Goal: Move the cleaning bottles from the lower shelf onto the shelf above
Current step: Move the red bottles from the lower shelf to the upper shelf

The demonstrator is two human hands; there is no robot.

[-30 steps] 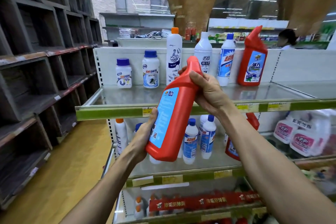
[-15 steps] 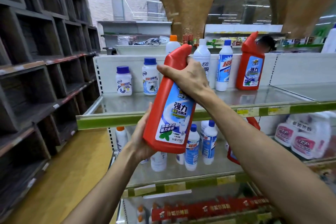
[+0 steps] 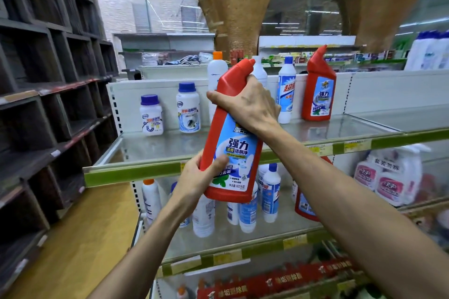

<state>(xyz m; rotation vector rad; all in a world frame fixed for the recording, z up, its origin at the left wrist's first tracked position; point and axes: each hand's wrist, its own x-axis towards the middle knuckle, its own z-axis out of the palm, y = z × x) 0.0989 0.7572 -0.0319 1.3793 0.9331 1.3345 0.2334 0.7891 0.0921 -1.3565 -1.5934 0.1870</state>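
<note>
— Glass shop shelving, two tiers: where is the red bottle (image 3: 233, 143)?
— Held in the air before the edge of the upper shelf (image 3: 136, 172), above the lower shelf (image 3: 243, 245), nearly upright
— Best placement?
— Probably lift the base over the rim, then set it flat beside the other red bottle (image 3: 318, 94)
— Grip?
— From above, the right hand (image 3: 250, 104) wraps the neck; the left hand (image 3: 199, 177) curls round the lower side, thumb on the label

Partly hidden bottles
The held red bottle (image 3: 233, 133) covers most of an orange-capped bottle (image 3: 216, 70); the right forearm (image 3: 340, 189) hides a lower red bottle (image 3: 302, 210); pink-labelled jugs (image 3: 388, 177) at right are blurred.
</note>
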